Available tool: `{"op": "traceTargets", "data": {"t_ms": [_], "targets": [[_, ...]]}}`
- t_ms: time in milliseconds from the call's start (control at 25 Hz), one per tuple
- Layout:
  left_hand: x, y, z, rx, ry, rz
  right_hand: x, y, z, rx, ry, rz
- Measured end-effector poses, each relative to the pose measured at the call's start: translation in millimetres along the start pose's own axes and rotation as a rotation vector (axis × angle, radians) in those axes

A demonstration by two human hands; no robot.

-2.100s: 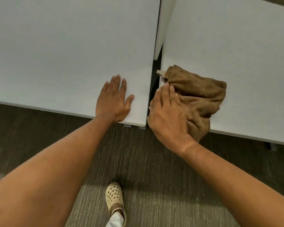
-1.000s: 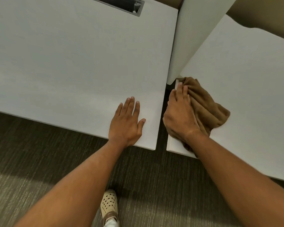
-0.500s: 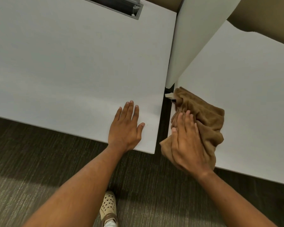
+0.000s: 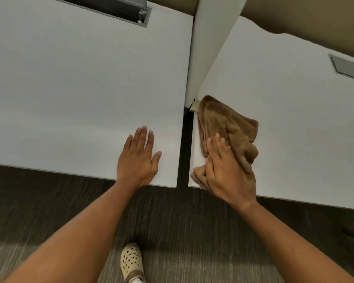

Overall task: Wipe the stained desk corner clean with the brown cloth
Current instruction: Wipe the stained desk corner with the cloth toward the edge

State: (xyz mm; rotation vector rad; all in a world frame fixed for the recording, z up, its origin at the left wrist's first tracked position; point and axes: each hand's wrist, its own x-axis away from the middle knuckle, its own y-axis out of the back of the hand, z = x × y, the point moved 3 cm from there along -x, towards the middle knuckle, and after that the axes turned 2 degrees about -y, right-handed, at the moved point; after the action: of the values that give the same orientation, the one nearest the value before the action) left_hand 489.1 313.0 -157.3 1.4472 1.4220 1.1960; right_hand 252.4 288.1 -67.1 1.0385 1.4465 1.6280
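Note:
A crumpled brown cloth [image 4: 229, 127] lies on the near left corner of the right white desk [image 4: 294, 119], stretching from the front edge back to the foot of the divider. My right hand [image 4: 225, 170] presses flat on the cloth's near end, fingers pointing away from me, with folds bunched under the palm at the desk's front edge. My left hand [image 4: 139, 158] rests flat with fingers spread on the near right corner of the left white desk [image 4: 80, 88]. The desk surface under the cloth is hidden.
A narrow dark gap [image 4: 184, 150] separates the two desks. A white divider panel [image 4: 208, 43] rises between them at the back. Grey cable slots sit in the left desk [image 4: 131, 15] and right desk [image 4: 347, 67]. My cream perforated shoe [image 4: 131, 262] stands on the dark carpet below.
My right hand slid the cloth away from me to the divider, then back toward the front edge. It now presses the cloth's near end at the corner. The left hand stayed flat.

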Motion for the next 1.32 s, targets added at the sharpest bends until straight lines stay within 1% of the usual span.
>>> {"op": "traceTargets", "data": {"t_ms": [80,120,200,280,320,400,480,600,720,840,880,1000,1200,1320], "targets": [[1,2,0,0.013,-0.001,-0.002,22,-2,-35,-0.077,-0.090,0.035],[0,2,-1,0.016,-0.001,-0.005,28,-2,-57,-0.103,-0.169,0.039],[-1,2,-4,0.009,0.003,-0.006,30,-5,-92,-0.065,-0.348,0.023],[0,0,-6,-0.011,0.014,-0.008,17,-4,-105,-0.033,-0.462,-0.014],[-1,-1,-7,-0.023,0.021,-0.003,7,-3,-103,-0.046,-0.480,-0.034],[-2,-2,-6,-0.040,0.030,0.012,-14,-2,-90,-0.094,-0.446,-0.067],[-4,-3,-6,-0.042,0.030,0.013,-36,-1,-69,-0.101,-0.342,-0.079],[-4,-6,-9,-0.061,0.025,0.053,-55,-4,-29,-0.055,-0.156,-0.045],[-8,-7,-17,-0.074,0.020,0.141,-38,-9,0,-0.100,0.025,-0.003],[-3,4,-29,-0.037,0.046,0.255,-8,-12,0,-0.120,0.151,0.040],[2,9,-36,-0.006,0.066,0.265,-6,-9,-5,-0.174,0.157,0.069],[25,23,-61,0.086,0.142,0.182,-6,6,-22,-0.331,0.163,0.169],[54,38,-107,0.235,0.190,0.125,28,16,-61,-0.484,0.099,0.183],[69,47,-128,0.343,0.228,0.057,46,21,-85,-0.486,0.073,0.171]]}}
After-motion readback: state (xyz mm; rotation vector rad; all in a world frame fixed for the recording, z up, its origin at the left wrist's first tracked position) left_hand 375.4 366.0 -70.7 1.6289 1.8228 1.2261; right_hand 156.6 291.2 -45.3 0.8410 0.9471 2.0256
